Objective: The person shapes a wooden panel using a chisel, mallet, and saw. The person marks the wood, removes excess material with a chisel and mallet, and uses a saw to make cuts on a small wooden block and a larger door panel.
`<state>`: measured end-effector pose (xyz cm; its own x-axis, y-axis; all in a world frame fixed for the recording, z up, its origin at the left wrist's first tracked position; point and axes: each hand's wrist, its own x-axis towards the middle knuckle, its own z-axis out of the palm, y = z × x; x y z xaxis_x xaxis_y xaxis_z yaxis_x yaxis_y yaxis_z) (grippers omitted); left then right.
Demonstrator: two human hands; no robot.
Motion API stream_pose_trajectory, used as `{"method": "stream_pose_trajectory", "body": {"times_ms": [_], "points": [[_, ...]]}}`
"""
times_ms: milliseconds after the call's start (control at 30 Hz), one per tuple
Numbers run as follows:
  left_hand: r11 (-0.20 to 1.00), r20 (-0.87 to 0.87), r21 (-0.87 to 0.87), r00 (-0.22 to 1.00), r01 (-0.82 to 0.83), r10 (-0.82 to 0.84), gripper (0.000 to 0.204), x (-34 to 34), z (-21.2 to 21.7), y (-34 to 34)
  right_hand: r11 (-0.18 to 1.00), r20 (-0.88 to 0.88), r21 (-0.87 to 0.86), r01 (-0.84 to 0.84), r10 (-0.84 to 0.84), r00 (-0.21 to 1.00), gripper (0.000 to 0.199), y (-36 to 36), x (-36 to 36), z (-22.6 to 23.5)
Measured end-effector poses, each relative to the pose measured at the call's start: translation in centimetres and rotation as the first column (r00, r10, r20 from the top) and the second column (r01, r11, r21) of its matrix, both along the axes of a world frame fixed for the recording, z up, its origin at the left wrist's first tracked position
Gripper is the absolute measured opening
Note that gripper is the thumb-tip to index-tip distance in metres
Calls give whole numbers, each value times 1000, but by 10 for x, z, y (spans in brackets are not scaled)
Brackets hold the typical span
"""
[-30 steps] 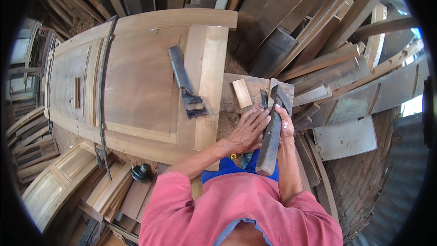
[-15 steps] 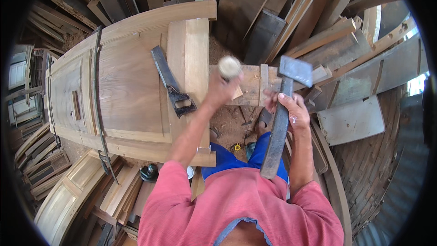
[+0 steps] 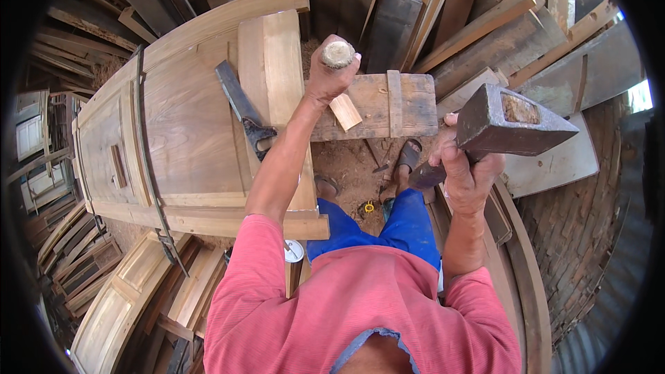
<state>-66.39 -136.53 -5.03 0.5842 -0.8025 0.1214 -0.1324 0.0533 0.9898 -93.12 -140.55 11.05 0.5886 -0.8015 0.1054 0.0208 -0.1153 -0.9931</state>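
Observation:
My left hand is closed round an upright wooden-handled chisel. Only the pale, battered butt of its handle shows; the blade is hidden below the fist. A small wood block lies just under this hand on a worn plank bench. In my right hand is a heavy steel hammer, raised to the right of the bench with its head tilted up. The dark handle runs down through my fingers. Left of my left forearm, a handsaw rests on a panelled wooden door.
A long bar clamp crosses the door, with a short wood strip beside it. Boards lean along the far side. A white lid sits by my left side. Sawdust and a small yellow item lie on the floor near my sandalled feet.
The hammer has risen and tipped, its head now nearer and further right. My left hand has moved up and slightly left with the chisel, now upright. The view has shifted a little.

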Motion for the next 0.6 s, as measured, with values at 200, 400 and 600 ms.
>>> {"method": "stream_pose_trajectory", "body": {"times_ms": [200,400,600], "points": [[993,99,-112,994,-28,40,15,4,-3,-15,1000,36,6,12,-12,999,48,1,-4,-3],[1000,175,-17,984,23,-20,16,12,-11,-15,999,47,49,2,-4,999,47,6,-2,-6],[998,194,-29,980,53,-47,17,15,-19,-13,1000,24,29,-6,5,1000,45,5,-1,-9]]}}
